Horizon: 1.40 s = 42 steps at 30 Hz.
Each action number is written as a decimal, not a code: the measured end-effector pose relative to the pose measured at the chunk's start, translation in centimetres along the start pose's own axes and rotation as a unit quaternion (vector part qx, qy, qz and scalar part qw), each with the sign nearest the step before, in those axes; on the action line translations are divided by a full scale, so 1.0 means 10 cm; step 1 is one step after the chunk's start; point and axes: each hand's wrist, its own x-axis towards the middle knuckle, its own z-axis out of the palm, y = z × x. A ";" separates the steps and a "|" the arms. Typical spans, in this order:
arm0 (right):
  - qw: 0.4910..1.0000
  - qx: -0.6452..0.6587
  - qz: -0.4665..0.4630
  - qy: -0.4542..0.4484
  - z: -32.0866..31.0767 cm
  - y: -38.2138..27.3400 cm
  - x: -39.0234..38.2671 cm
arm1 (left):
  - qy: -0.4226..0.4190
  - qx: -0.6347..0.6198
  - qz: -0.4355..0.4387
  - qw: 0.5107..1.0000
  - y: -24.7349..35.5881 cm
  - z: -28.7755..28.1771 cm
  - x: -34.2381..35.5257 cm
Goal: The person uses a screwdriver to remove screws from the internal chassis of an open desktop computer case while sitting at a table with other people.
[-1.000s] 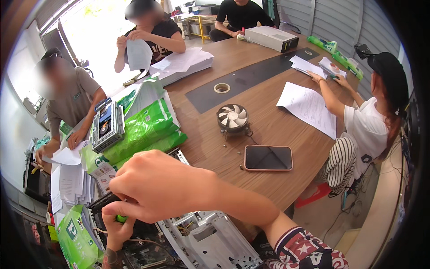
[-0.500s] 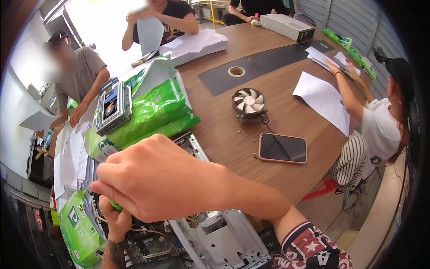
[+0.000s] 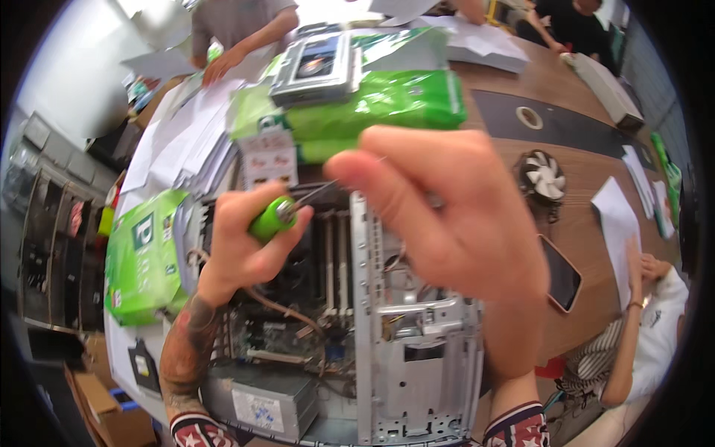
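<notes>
My left hand [image 3: 242, 246] is closed round the green handle [image 3: 272, 221] of a screwdriver, held above an opened computer case [image 3: 402, 361]. The thin metal shaft [image 3: 316, 192] runs up and right to my right hand [image 3: 439, 216], whose thumb and curled forefinger are pinched at it; the tip is blurred. Below are a dark circuit board with cables [image 3: 279, 331] and a metal box [image 3: 264, 406] with a white label. A silver drive cage [image 3: 313, 67] lies on green paper packs [image 3: 387, 108] beyond my hands.
Paper stacks [image 3: 194, 141] and a green pack [image 3: 141, 261] are at left. A cooling fan [image 3: 542, 175], tape roll [image 3: 529, 117] and phone [image 3: 562, 279] lie at right. Co-workers [image 3: 246, 37] [image 3: 644, 350] sit or stand around the table [image 3: 506, 82].
The view has swung left and down onto the case. My right hand has lifted away from over my left hand, exposing the screwdriver's handle and shaft.
</notes>
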 end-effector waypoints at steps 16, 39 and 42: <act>0.983 -0.140 0.029 -0.113 -0.40 0.20 -0.06 | -0.019 0.112 0.056 0.992 -0.09 0.18 -0.01; 0.936 -0.236 0.089 -0.246 -0.08 0.09 -0.11 | 0.091 0.208 0.152 0.962 0.09 0.17 -0.13; 0.923 -0.223 0.103 -0.296 -0.07 0.03 -0.07 | 0.091 0.217 0.163 0.958 0.07 0.19 -0.14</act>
